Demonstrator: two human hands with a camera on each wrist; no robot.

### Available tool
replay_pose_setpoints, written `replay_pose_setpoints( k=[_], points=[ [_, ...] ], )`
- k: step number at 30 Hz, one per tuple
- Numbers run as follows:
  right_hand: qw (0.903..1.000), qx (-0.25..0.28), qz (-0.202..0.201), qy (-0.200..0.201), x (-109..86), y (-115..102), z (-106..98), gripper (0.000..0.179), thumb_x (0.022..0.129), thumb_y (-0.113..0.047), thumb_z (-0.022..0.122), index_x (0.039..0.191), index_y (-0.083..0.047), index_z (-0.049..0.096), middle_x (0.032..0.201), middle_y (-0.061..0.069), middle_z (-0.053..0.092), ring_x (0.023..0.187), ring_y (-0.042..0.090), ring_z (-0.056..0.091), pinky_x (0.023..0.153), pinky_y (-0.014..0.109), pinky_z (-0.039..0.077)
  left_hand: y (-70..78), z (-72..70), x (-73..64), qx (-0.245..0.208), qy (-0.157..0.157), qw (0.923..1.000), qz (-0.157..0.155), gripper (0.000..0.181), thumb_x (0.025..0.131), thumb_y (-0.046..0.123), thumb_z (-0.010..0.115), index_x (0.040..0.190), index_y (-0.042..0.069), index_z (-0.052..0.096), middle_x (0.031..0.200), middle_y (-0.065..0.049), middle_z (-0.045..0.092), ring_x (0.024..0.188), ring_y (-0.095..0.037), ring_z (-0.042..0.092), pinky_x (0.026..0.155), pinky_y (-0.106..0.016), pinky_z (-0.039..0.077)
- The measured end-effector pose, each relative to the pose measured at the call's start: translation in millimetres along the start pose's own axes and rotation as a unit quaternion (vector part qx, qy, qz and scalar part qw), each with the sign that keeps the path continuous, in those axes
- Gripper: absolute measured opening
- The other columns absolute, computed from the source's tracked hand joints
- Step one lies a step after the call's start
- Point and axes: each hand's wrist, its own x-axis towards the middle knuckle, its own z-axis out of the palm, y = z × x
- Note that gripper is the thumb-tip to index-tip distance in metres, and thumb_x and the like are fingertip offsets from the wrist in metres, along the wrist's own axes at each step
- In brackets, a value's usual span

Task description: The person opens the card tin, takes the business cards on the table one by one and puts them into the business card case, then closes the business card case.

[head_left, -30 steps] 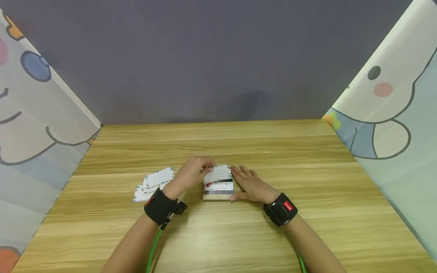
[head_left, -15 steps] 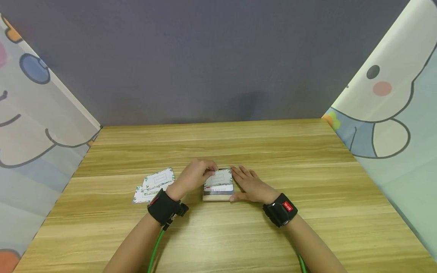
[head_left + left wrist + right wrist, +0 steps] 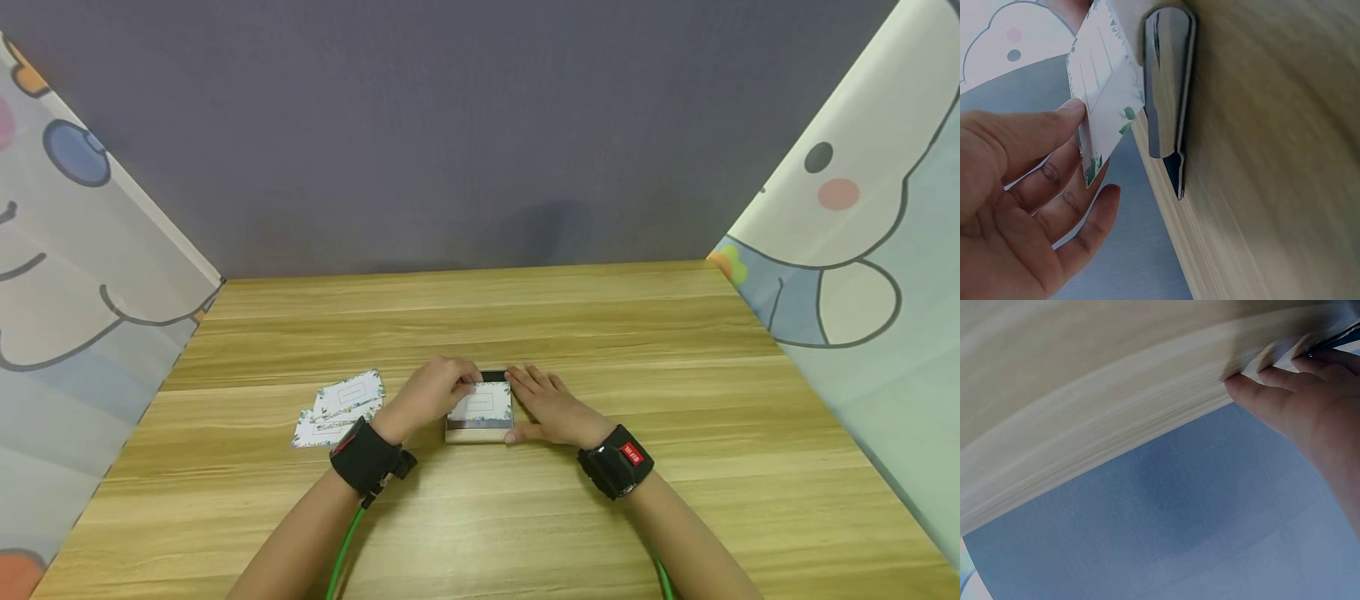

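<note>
head view: left hand pinches a card over the card holder — right hand flat, steadying it — best slid in level, edges squared.

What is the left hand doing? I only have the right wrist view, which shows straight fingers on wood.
Observer: The left hand pinches a white card with a leafy border.
Operator: Where is that card?
Observer: Over a shiny metal case that lies on the table. In the head view the card covers most of the case.
Operator: Any other cards around?
Observer: Yes, a few loose cards lie spread on the table to the left of the left hand.
</note>
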Motion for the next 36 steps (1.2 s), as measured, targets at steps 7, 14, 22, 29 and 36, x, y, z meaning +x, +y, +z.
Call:
replay_pose_setpoints(
  k=[7,14,22,29,36],
  points=[
    [1.0000,0.000,0.001,0.001,0.2,-0.2,-0.1,0.094,0.079,-0.058,0.055,0.145,-0.001,0.019,0.153,0.013,0.014,0.140,0.037,0.008,0.109,0.057,0.016,-1.4,0.9,-0.2,0.005,-0.024,0.9997,-0.003,0.019,0.085,0.006,0.063,0.103,0.006,0.068,0.099,-0.006,0.068,0.086,-0.015,0.063,0.070,-0.026,0.051],
    [1.0000,0.003,0.001,0.002,-0.1,-0.8,-0.2,0.093,0.079,-0.057,0.056,0.145,-0.001,0.019,0.153,0.013,0.014,0.140,0.037,0.008,0.109,0.057,0.016,-1.3,1.4,-3.0,0.008,-0.070,0.9974,-0.016,0.024,0.085,0.009,0.063,0.109,0.006,0.065,0.108,-0.008,0.065,0.098,-0.021,0.061,0.082,-0.032,0.050],
    [1.0000,0.003,0.000,0.002,-0.6,-0.7,-0.7,0.094,0.079,-0.056,0.056,0.145,-0.001,0.018,0.153,0.013,0.013,0.140,0.037,0.008,0.109,0.058,0.015,-0.5,2.2,-6.2,0.000,-0.120,0.9928,0.007,0.025,0.085,0.007,0.064,0.109,0.004,0.064,0.106,-0.009,0.060,0.093,-0.019,0.058,0.078,-0.030,0.049],
    [1.0000,0.004,-0.005,0.006,-0.9,-0.3,-0.5,0.094,0.079,-0.056,0.057,0.145,0.000,0.019,0.153,0.014,0.014,0.139,0.039,0.009,0.108,0.059,0.015,1.7,1.9,-7.9,0.017,-0.132,0.9908,0.025,0.025,0.086,0.007,0.062,0.111,0.005,0.064,0.108,-0.008,0.060,0.097,-0.019,0.058,0.082,-0.031,0.049],
    [0.9999,0.001,-0.008,0.008,-0.8,0.3,0.2,0.094,0.079,-0.056,0.056,0.145,0.000,0.019,0.153,0.014,0.014,0.139,0.039,0.009,0.108,0.059,0.015,4.5,1.1,-11.3,0.061,-0.119,0.9902,0.041,0.026,0.086,0.010,0.063,0.111,0.005,0.064,0.109,-0.007,0.061,0.100,-0.020,0.059,0.084,-0.032,0.049]
  ],
)
